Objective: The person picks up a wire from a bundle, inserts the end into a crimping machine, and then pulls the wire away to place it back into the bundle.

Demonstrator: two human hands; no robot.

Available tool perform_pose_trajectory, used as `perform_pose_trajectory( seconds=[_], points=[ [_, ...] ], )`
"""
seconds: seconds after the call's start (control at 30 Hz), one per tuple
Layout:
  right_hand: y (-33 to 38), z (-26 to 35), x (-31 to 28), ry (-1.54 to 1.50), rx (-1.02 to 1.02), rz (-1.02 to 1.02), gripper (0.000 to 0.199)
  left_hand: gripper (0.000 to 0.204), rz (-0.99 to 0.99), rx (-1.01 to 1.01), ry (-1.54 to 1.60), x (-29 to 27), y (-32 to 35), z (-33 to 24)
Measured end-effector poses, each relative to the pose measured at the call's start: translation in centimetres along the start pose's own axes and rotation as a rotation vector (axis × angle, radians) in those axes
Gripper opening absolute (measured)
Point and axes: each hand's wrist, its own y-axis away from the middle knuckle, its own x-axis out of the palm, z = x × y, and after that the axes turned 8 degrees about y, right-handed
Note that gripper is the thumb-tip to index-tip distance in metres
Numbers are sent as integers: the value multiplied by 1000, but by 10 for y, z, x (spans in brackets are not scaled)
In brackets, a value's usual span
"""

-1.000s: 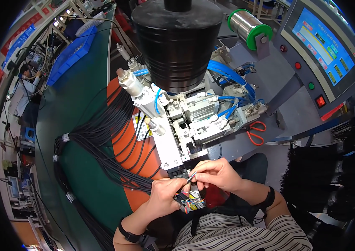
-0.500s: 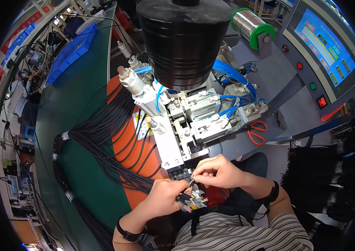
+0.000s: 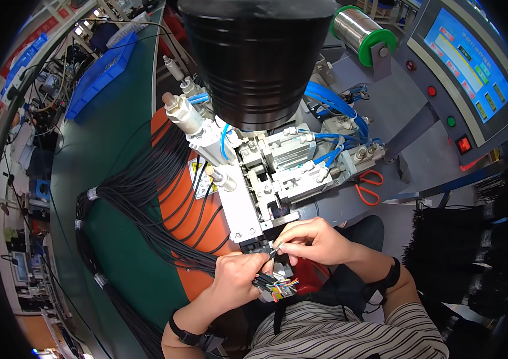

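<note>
My left hand (image 3: 237, 278) is closed round several black cables (image 3: 191, 252) in front of the machine. Their stripped ends fan out below it as thin coloured wires (image 3: 282, 289). One cable end sticks up between that thumb and forefinger. At its tip the thumb and forefinger of my right hand (image 3: 319, 240) pinch together; the small part between them is too tiny to make out. Both hands are just below the front block of a white metal machine (image 3: 243, 209) with pneumatic cylinders and blue air hoses.
A wide black duct (image 3: 258, 66) hangs over the machine. Red-handled scissors (image 3: 368, 188) lie to its right, below a solder wire spool (image 3: 358, 33) and a touchscreen panel (image 3: 466, 63). Bundled cables cross the green table (image 3: 104, 239); a blue tray (image 3: 101, 75) sits far left. More black cables (image 3: 469, 257) hang right.
My right hand's fingers have shifted slightly and curl closer over the cable tip. The coloured wire ends below my left hand are spread a little differently. The view has moved slightly.
</note>
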Motion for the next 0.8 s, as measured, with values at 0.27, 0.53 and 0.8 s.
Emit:
perform_pose_trajectory(
  seconds=[0.27, 0.53, 0.8],
  points=[
    [-3, -3, -2, -190, 44, 78, 17, 25, 55, -37, 171, -4, -2, 5],
    [-5, 8, 0, -72, 29, 118, 12, 17, 269, -139, 365, -19, -3, 7],
    [-5, 11, 22, 1079, -283, -248, 12, 38, -15, -12, -366, 6, 6, -11]
  ],
)
